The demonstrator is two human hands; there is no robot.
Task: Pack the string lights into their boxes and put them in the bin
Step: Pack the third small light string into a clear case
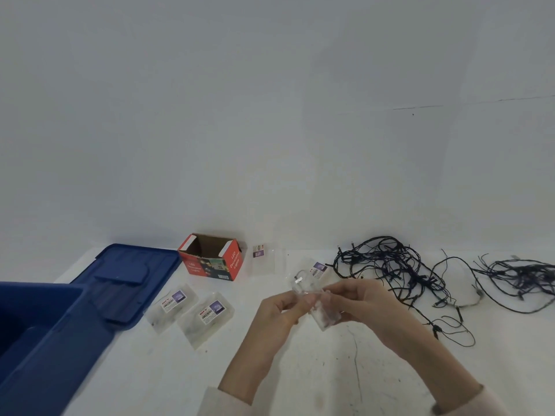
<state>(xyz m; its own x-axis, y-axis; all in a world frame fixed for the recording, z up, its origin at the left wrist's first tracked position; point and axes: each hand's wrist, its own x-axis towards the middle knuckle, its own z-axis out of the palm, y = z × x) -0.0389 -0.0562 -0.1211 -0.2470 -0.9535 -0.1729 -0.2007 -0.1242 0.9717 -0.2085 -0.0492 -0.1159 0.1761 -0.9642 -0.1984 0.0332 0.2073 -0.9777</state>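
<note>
Packet clear, crinkled, contents blurred; left hand and right hand pinch it.

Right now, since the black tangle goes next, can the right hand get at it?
Probably yes: the black tangle lies uncovered just beyond the right hand, though that hand pinches a clear packet.

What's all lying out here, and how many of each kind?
clear packets: 5, one held in both hands
dark string-light tangles: 2
red cardboard box: 1
blue bin: 1
blue lid: 1
Total: 10
</note>
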